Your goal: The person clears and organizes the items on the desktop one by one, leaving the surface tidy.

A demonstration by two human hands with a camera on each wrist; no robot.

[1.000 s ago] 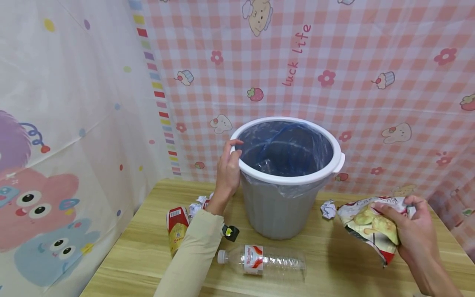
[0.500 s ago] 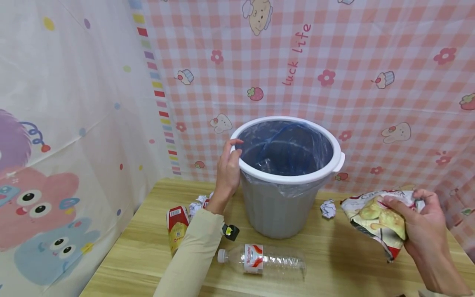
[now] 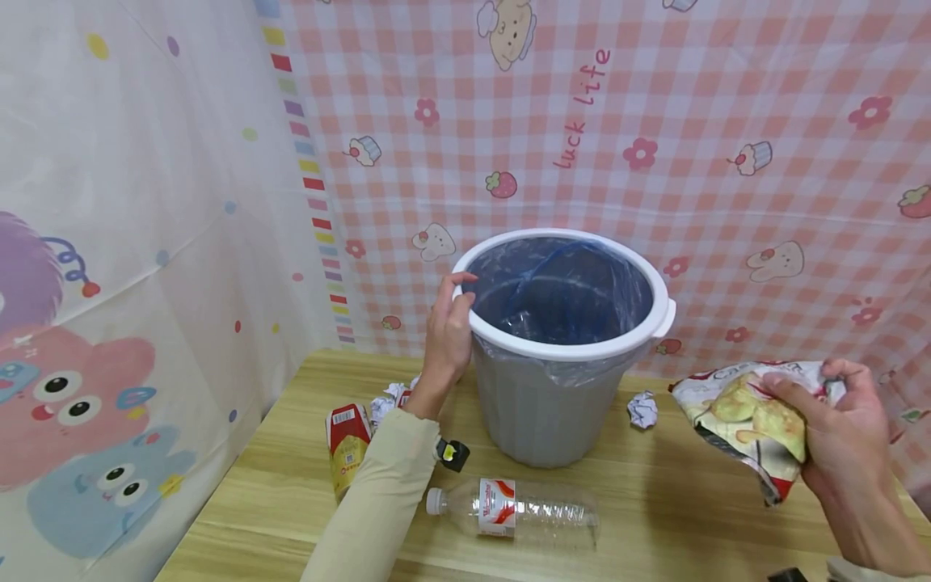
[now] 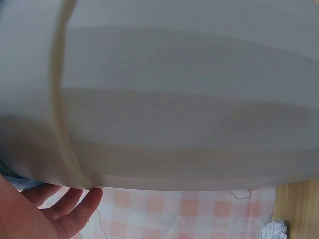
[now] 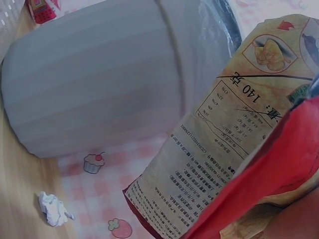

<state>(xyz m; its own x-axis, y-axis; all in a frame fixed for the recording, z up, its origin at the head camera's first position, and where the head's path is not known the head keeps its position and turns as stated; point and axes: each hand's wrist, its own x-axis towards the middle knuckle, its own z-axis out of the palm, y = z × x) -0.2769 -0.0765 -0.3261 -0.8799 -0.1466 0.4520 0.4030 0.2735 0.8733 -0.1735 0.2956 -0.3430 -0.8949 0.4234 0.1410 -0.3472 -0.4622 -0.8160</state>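
In the head view a grey trash can with a white rim stands on the table, lined with a clear plastic bag. My left hand grips its rim at the left, thumb outside and fingers over the edge. Something clear lies inside, too dim to name. To the right of the can, my right hand pinches a crumpled chip bag above the table. The right wrist view gives the printed back of the chip bag, with the can behind it. In the left wrist view the can's wall fills most of the picture.
A clear plastic bottle lies in front of the can. A red and yellow carton lies left of my left forearm, with crumpled paper behind it. Another paper ball sits right of the can. A checked cloth hangs behind.
My right hand has drifted right and slightly up with the chip bag, farther from the paper ball. The left hand has stayed on the trash can's rim.
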